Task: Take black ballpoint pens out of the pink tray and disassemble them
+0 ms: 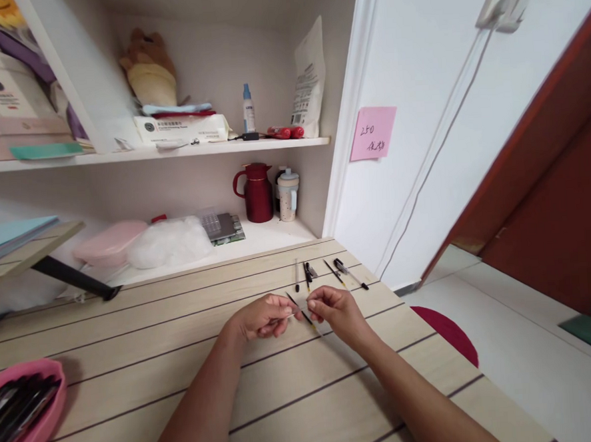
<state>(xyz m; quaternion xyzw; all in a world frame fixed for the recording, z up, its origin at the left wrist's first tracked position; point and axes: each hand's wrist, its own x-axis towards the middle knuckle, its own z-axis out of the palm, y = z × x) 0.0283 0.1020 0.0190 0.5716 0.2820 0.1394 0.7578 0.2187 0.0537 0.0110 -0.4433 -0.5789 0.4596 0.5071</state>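
My left hand (269, 317) is closed in a pinch on a thin, clear or whitish piece (296, 311), too small to name for certain. Facing it, my right hand (334, 312) has thumb and forefinger pressed together near the other end of that piece; what they grip is mostly hidden. Under the fingertips a dark pen refill with a yellowish end (306, 319) lies on the table. Just beyond are a clear pen barrel with a black end (297, 275), a black pen cap (307, 271), another refill (333, 272) and a clear pen barrel (352, 274) beside black caps.
A pink basket of pens (60, 395) stands at the left front of the striped table (184, 361). A small raised stand (37, 249) is behind it. Shelves at the back hold a red jug (258, 193), a cup (288, 196) and a cotton-like bundle (169, 243).
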